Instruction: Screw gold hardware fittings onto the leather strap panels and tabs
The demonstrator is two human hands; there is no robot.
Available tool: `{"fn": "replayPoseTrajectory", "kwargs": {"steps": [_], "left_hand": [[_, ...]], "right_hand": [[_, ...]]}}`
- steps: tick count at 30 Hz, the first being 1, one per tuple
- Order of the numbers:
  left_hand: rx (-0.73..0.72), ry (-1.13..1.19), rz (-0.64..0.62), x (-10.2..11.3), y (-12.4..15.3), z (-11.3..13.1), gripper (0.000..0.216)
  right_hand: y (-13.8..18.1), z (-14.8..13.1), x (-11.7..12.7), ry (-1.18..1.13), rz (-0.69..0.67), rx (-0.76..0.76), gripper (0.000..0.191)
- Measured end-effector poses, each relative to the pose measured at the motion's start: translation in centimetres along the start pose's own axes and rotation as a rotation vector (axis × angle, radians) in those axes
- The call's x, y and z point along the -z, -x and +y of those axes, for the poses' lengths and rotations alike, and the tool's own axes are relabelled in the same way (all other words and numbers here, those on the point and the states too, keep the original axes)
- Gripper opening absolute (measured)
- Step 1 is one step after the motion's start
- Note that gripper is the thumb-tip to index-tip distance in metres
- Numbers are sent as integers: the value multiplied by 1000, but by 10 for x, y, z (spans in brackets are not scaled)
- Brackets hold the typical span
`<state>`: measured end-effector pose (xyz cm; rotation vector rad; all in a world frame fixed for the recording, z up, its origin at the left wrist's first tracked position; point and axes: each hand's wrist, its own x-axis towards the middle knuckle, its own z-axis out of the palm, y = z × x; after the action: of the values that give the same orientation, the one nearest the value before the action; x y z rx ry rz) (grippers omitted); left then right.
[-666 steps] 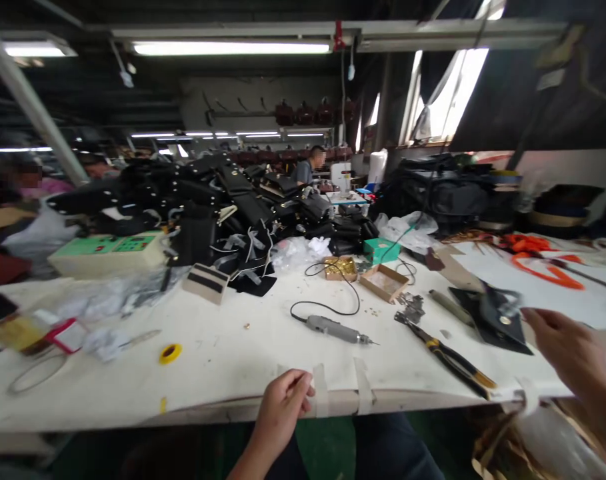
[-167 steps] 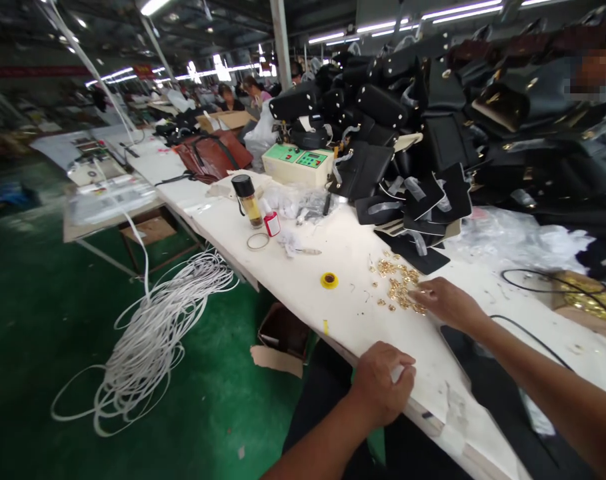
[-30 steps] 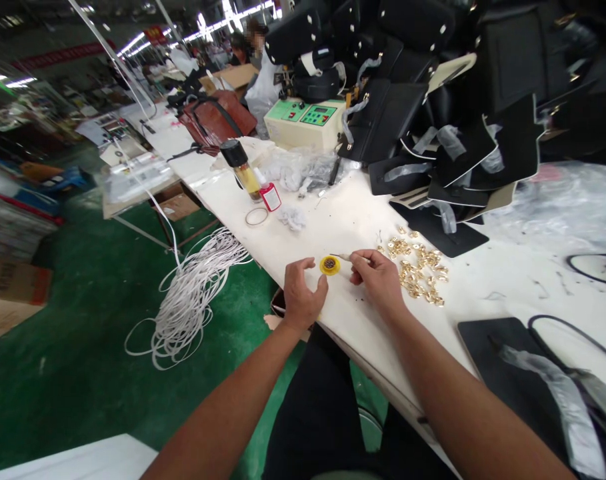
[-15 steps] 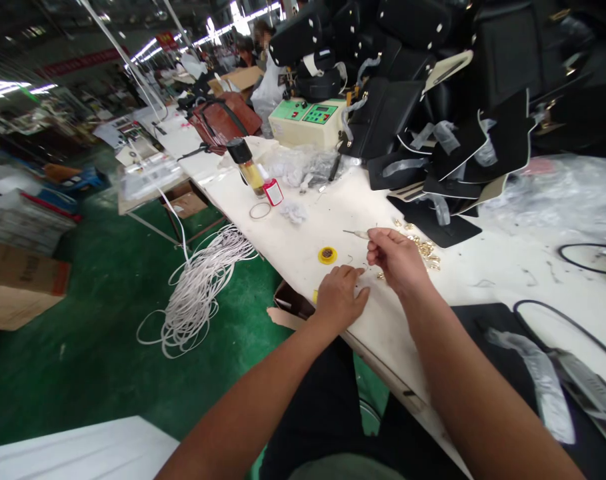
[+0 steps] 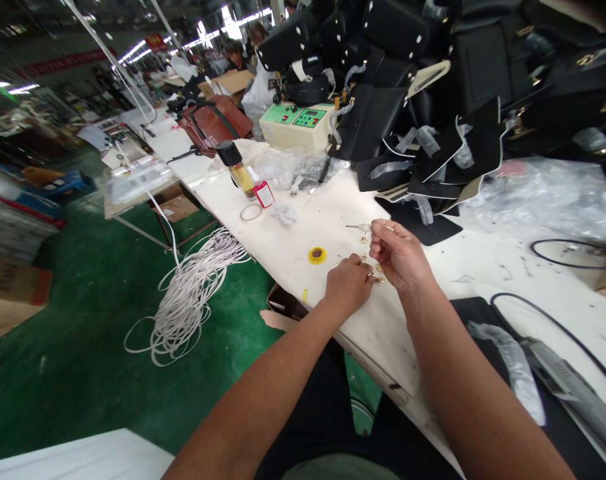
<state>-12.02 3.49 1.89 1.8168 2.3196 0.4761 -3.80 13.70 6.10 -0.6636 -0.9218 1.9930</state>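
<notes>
The left hand [image 5: 350,283] had since slid to the gold fittings [image 5: 379,268] at three o'clock; I couldn't tell whether it pinched one. At two, the right hand [image 5: 400,257] pinched a fine-tipped tool [image 5: 363,227], partly hidden.

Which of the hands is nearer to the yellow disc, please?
Left. The left hand is just to the right of the yellow disc, slightly nearer the person, not touching it; the right hand is farther right, holding a thin tool.

You are facing one thin-tipped tool [image 5: 359,227], one yellow disc [image 5: 317,255], two bottles [image 5: 243,179], one ring [image 5: 251,220], one control box [image 5: 295,130], one brown bag [image 5: 215,123] and several gold fittings [image 5: 379,268], partly hidden.
</notes>
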Motion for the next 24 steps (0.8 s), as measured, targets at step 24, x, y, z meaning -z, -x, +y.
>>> {"fn": "replayPoseTrajectory", "kwargs": {"steps": [24], "left_hand": [[545, 1391, 244, 29, 57, -48, 23]], "right_hand": [[21, 19, -18, 35, -72, -131, 29]]}}
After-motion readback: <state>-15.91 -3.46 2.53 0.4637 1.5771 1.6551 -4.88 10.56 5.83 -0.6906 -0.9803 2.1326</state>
